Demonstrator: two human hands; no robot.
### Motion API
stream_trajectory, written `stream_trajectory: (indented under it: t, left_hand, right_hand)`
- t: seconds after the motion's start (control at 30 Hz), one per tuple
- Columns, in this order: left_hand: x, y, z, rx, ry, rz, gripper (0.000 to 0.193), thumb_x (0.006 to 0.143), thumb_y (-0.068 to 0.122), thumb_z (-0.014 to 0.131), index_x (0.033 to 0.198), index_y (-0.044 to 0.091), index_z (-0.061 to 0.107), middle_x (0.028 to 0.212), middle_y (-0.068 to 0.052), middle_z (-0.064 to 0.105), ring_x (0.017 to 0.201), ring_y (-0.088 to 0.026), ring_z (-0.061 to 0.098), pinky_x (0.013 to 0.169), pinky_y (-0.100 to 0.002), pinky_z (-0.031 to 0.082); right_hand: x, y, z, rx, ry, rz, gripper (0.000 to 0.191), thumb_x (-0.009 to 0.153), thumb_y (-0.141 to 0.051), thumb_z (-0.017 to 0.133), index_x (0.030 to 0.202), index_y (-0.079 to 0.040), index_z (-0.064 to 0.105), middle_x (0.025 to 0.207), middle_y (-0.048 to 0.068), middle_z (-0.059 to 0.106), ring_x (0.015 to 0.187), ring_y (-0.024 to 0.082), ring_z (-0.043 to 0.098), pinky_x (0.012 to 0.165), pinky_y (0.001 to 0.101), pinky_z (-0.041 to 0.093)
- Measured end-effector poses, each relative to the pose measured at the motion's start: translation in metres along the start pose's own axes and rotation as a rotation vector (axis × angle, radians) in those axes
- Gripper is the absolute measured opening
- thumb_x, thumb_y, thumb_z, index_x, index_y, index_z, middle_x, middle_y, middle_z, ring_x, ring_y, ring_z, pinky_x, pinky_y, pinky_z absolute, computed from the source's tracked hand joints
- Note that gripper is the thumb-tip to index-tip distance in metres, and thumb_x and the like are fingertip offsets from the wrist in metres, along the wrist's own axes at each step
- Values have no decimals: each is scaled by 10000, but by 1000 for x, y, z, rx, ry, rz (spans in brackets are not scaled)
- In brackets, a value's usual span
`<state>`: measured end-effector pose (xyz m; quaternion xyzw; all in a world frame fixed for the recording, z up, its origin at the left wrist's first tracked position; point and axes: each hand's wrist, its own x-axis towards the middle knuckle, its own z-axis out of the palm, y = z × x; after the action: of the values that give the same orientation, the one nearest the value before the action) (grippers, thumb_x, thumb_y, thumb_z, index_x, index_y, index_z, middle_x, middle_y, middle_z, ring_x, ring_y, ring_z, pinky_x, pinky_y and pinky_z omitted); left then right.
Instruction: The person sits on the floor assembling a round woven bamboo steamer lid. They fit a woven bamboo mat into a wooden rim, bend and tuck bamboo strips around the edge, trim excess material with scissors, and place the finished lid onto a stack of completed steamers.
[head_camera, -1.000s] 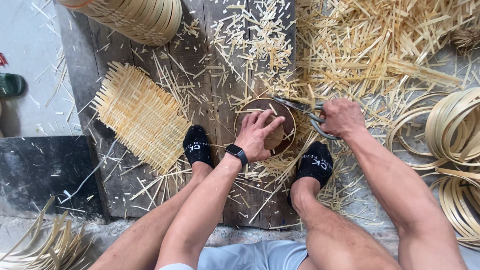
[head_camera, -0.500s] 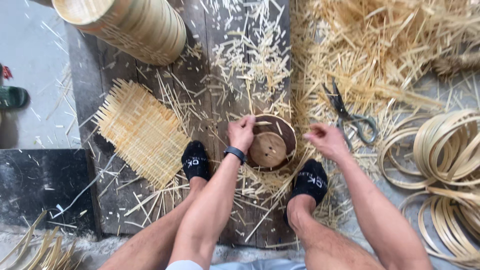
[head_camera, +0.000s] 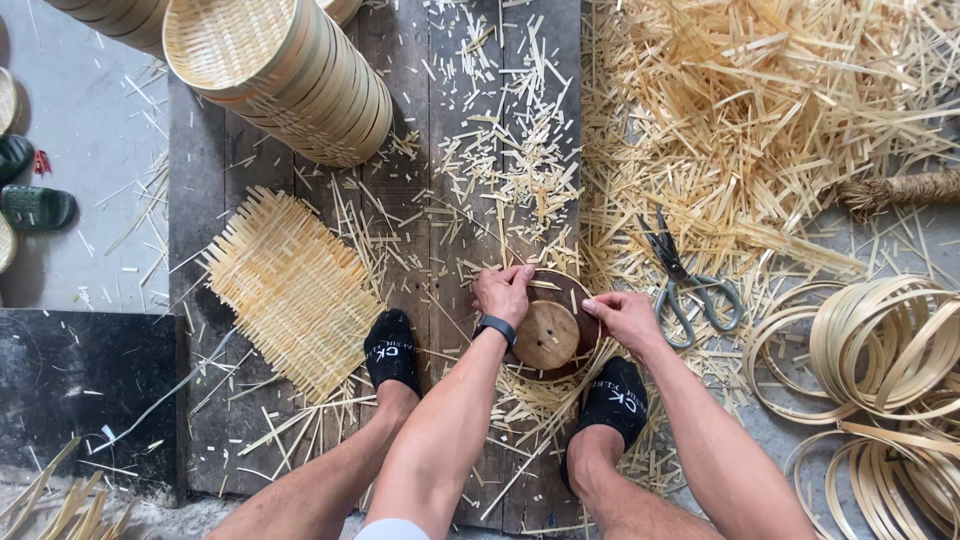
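A round dark wooden form with a lighter disc in its middle lies on the plank floor between my feet. My left hand grips its far left rim, fingers curled over the edge. On the right rim rests my right hand, pinching the edge. Grey-handled scissors lie loose on the bamboo scraps just right of my right hand. A square woven bamboo mat lies flat to the left of my left foot.
A stack of round woven bamboo trays lies on its side at top left. Bamboo hoops pile up at right. A heap of bamboo strips fills the top right. A dark slab and sandals lie far left.
My right hand has let go of the scissors, which now lie on the scraps. Both hands have moved onto the rim of the round form. The view has tilted up.
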<state>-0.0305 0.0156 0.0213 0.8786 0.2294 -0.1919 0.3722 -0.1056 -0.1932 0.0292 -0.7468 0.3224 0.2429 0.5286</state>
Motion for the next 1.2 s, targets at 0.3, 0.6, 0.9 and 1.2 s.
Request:
stream_trajectory:
  t: [0.3,0.6,0.9,1.2]
  left_hand:
    - [-31,-93,-37,-365,-70,-45,381,825,270,805,1109,19,770,1020,-126,813,892,-208,740,820,-356,588]
    - [-27,-99,-37,-468,-116,-170,265,831,136,843,1009,-54,796,869,-83,810,737,-124,731,669,-295,575]
    - [-93,-100,-19,-1094,-486,-584,186,972,96,639,1131,15,591,1042,-82,681,846,-176,702,732,-382,666]
    - [-88,-90,-19,-932,-411,-532,237,947,89,708,1147,60,583,978,-113,679,724,-194,659,622,-336,642]
  right_hand:
    - [-29,51,7,492,-206,211,263,865,-153,774,1039,42,748,865,122,735,667,206,716,630,330,625]
    - [-23,53,14,513,-112,191,203,877,-102,766,951,70,689,806,165,722,625,257,707,579,386,616]
    - [-53,42,29,613,-189,112,148,888,-40,723,982,75,721,885,149,762,708,248,744,626,351,643]
    - [-56,43,45,538,-110,74,236,897,-69,730,1057,103,735,931,170,759,737,253,737,634,364,630]
